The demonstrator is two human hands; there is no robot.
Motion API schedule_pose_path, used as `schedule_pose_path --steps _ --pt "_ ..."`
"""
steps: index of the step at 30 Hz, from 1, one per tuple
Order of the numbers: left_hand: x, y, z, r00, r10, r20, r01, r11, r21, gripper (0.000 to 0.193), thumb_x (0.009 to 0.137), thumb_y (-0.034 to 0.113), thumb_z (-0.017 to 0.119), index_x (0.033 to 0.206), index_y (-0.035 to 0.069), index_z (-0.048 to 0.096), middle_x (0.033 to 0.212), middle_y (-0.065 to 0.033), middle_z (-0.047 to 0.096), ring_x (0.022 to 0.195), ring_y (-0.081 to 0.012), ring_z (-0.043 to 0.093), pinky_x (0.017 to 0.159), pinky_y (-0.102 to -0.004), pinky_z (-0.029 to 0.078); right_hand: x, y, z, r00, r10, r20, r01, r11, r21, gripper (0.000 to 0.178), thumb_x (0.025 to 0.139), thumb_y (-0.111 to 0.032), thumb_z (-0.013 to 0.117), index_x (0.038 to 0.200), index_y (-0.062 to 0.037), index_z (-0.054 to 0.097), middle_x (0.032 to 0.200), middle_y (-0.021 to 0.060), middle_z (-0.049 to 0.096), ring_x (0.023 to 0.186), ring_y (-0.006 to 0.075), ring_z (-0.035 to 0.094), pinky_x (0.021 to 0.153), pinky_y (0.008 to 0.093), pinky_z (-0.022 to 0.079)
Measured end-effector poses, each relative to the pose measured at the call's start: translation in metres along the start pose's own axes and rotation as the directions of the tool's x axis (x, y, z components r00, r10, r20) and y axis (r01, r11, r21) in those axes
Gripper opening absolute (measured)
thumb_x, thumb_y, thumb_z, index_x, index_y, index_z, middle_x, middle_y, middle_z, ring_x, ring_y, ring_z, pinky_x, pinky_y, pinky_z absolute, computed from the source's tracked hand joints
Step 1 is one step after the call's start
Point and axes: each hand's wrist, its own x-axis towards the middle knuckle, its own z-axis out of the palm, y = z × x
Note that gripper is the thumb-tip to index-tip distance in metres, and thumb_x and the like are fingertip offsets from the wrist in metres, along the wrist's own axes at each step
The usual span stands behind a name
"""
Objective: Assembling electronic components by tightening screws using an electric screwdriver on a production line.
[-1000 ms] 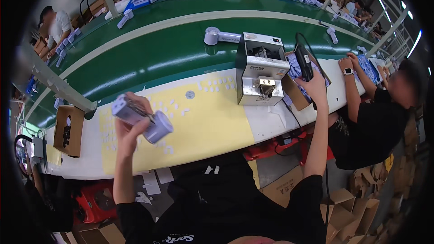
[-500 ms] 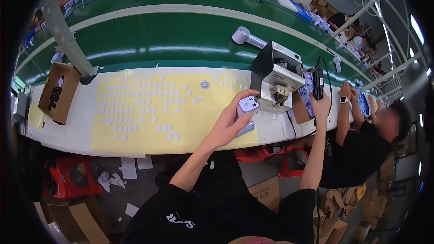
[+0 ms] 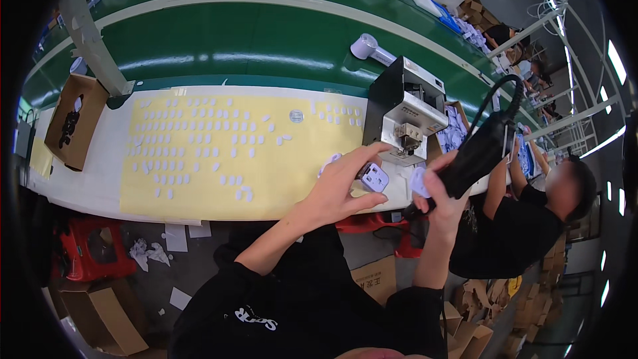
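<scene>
My left hand (image 3: 329,193) is closed around a lavender plastic housing (image 3: 375,178), its squarish end turned toward my right hand. Part of the housing is hidden behind the fingers. My right hand (image 3: 444,209) grips a black corded power tool (image 3: 475,156), which looks like an electric screwdriver, with its narrow end pointing down and left. A small lavender plastic part (image 3: 419,183) is pinched in the fingers of that same hand. Both hands are above the front edge of the white table, close to a black and silver bench machine (image 3: 409,119).
Rows of small white pieces (image 3: 179,139) lie on a yellow sheet (image 3: 279,193). Left stands a cardboard box (image 3: 83,116) with dark parts. Behind the machine, a lavender handheld device (image 3: 372,48) rests on the green belt (image 3: 232,46). A co-worker (image 3: 525,226) sits at the right.
My right hand has come left and nearer with the tool, and a small lavender part now shows in its fingers. My left hand has tilted the housing toward the right.
</scene>
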Motion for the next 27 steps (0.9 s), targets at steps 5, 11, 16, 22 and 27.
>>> schedule_pose_path --steps 5,11,16,22,27 --pt "0.000 -0.009 -0.006 0.983 0.177 0.054 -0.179 0.984 0.021 0.062 0.061 0.039 0.081 0.100 0.002 0.051 0.086 -0.0107 0.061 0.074 -0.0225 0.061 0.065 -0.0284 0.047 -0.001 0.013 0.022 0.989 0.013 0.145 0.030 0.956 -0.291 0.013 0.078 0.000 0.065 0.084 0.0004 0.053 0.067 0.0034 0.054 0.045 0.0079 0.048 0.040 0.0214 0.035" --pt "-0.006 -0.013 -0.009 0.992 -0.024 0.124 0.022 1.000 0.017 0.064 0.057 0.041 0.081 0.099 0.003 0.052 0.082 -0.0095 0.061 0.072 -0.0239 0.062 0.065 -0.0290 0.047 -0.002 0.024 0.016 0.972 0.007 0.235 0.101 0.890 -0.444 0.013 0.079 0.001 0.064 0.083 -0.0001 0.052 0.064 0.0006 0.050 0.044 0.0044 0.043 0.040 0.0182 0.030" --pt "-0.002 -0.012 -0.005 0.980 0.060 0.188 -0.059 0.998 -0.009 0.066 0.056 0.043 0.081 0.097 0.002 0.050 0.080 -0.0090 0.061 0.069 -0.0248 0.062 0.062 -0.0295 0.047 -0.003 0.023 0.002 0.966 0.007 0.260 0.145 0.814 -0.563 0.024 0.073 -0.016 0.076 0.085 -0.0009 0.061 0.076 0.0047 0.063 0.069 0.0077 0.057 0.059 0.0225 0.044" --pt "0.002 -0.007 -0.012 0.956 0.064 0.286 -0.082 0.995 0.052 0.055 0.068 0.043 0.074 0.101 0.007 0.050 0.081 -0.0105 0.062 0.073 -0.0313 0.062 0.064 -0.0340 0.048 -0.003 0.007 0.012 0.925 0.277 0.260 -0.139 0.884 -0.447 0.035 0.073 -0.020 0.077 0.094 0.0012 0.060 0.082 0.0051 0.063 0.073 0.0086 0.057 0.065 0.0249 0.045" --pt "-0.003 -0.003 -0.008 0.974 0.120 0.193 -0.150 0.977 0.149 0.052 0.067 0.041 0.074 0.099 0.007 0.052 0.081 -0.0098 0.063 0.074 -0.0310 0.062 0.063 -0.0343 0.048 -0.005 0.003 0.018 0.922 0.331 0.199 -0.191 0.839 -0.509 0.041 0.073 -0.022 0.077 0.100 0.0020 0.057 0.082 0.0048 0.063 0.074 0.0096 0.057 0.067 0.0253 0.046"
